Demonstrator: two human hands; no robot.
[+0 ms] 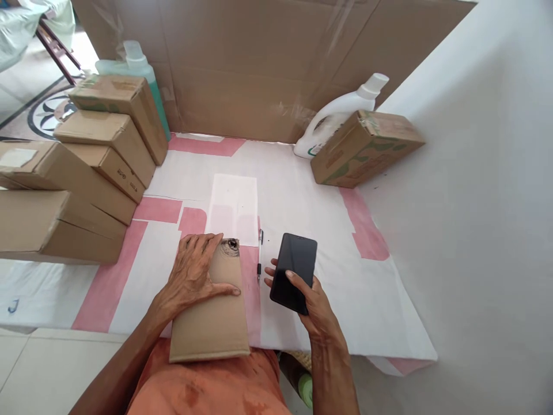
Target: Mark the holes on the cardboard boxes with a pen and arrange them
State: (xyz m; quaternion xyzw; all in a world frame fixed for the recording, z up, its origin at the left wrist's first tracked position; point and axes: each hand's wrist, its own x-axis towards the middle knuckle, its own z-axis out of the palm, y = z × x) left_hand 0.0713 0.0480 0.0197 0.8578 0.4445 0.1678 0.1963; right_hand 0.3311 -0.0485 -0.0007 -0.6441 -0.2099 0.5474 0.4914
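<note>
A brown cardboard piece lies at the table's front edge, its near end reaching over my orange shirt. My left hand rests flat across its left side, thumb spread from the fingers. Beside those fingertips, a dark scribbled mark shows on the cardboard's far right corner. My right hand grips a black smartphone above the cloth, thumb over its dark screen and fingers behind it. Between the cardboard and the phone lies a pen. A white paper sheet lies just beyond the cardboard.
Several cardboard boxes line the table's left side, with a green-liquid bottle behind them. At the back right, a white jug stands behind another box. A large cardboard panel closes the back; a white wall bounds the right.
</note>
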